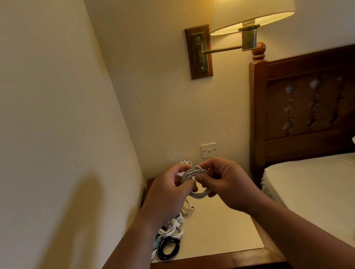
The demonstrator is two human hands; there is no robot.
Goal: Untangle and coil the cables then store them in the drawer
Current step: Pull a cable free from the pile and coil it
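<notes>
Both the left hand [170, 189] and right hand [221, 182] pinch a white cable coil [195, 182] above the nightstand [218, 230]; other coils [169, 237] lie along its left edge. A loosened pinch could let the loops spring apart; the drawer isn't clearly visible.

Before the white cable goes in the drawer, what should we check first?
1. Both hands hold the white cable, left hand and right hand: ok.
2. Cable wound into loops: ok.
3. Loose end tucked in: cannot tell, fingers hide it.
4. Drawer open: cannot tell, only a dark strip shows under the nightstand.
5. Other cables all coiled: cannot tell, the left arm covers some.
</notes>
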